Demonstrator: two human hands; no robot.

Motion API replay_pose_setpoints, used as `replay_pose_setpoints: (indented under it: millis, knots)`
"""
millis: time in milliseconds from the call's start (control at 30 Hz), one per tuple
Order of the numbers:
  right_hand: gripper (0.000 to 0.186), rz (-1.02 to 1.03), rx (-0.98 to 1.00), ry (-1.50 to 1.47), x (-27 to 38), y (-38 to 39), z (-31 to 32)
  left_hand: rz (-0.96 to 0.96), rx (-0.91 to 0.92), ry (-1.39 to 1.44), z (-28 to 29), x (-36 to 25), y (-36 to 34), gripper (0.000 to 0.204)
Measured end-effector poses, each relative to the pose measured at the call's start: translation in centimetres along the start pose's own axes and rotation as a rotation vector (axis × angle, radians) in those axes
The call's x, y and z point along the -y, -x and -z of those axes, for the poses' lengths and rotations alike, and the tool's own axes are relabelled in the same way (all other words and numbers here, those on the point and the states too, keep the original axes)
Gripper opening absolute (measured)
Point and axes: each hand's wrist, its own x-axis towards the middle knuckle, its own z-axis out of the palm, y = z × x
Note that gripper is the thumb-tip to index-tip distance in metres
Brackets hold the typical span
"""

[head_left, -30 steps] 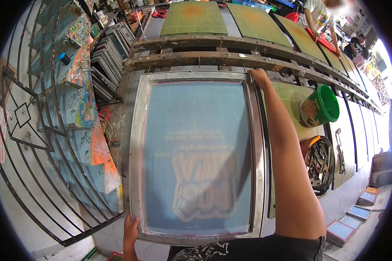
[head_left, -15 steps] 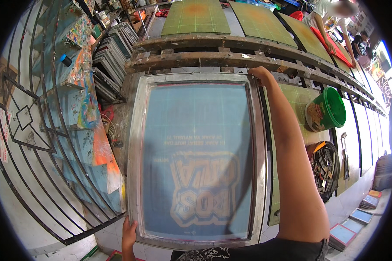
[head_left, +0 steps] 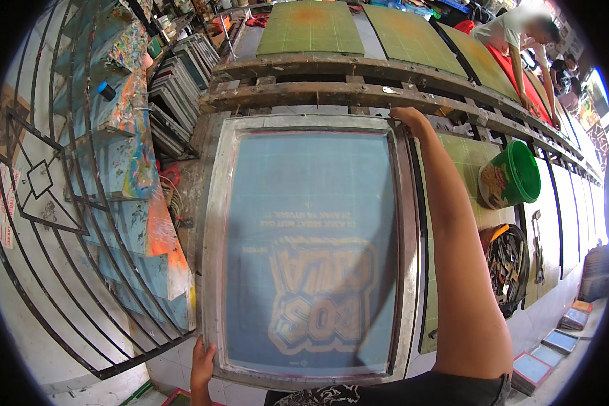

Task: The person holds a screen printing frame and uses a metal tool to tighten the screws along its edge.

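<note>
A large screen printing frame (head_left: 409,271) fills the middle of the view, its metal border holding blue mesh with pale lettering stencilled on it, upside down. My left hand (head_left: 203,362) grips the near left corner, with fingertips on the outer edge. At the far right corner, my right hand (head_left: 411,122) is curled over the border, its arm stretched along the frame's right side. The undersides of both hands are hidden. Through the mesh, faint grid lines show from a board beneath.
Wooden rails (head_left: 318,91) run beyond the frame, with green boards (head_left: 311,34) past them. To the right stand a green bucket (head_left: 521,176) and a black container of tools (head_left: 506,264). A metal railing (head_left: 95,223) curves on the left. A co-worker (head_left: 514,40) bends over a red cloth (head_left: 511,71).
The view has shifted slightly. My hands keep their hold on the frame's corners. The co-worker at the far right has leaned lower, hands farther along the red cloth.
</note>
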Motion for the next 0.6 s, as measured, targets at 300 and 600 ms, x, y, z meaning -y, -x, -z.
replay_pose_setpoints:
  millis: [300, 600]
  knots:
    - [0.030, 0.022, 0.011, 0.016, 0.2, 0.6, 0.1, -0.033, 0.005, -0.003, 0.8, 3.0, -0.5, 0.044]
    - [0.049, 0.111, -0.002, -0.171, -1.4, 1.0, -0.8, 0.013, 0.026, 0.026, 1.3, 3.9, -0.5, 0.052]
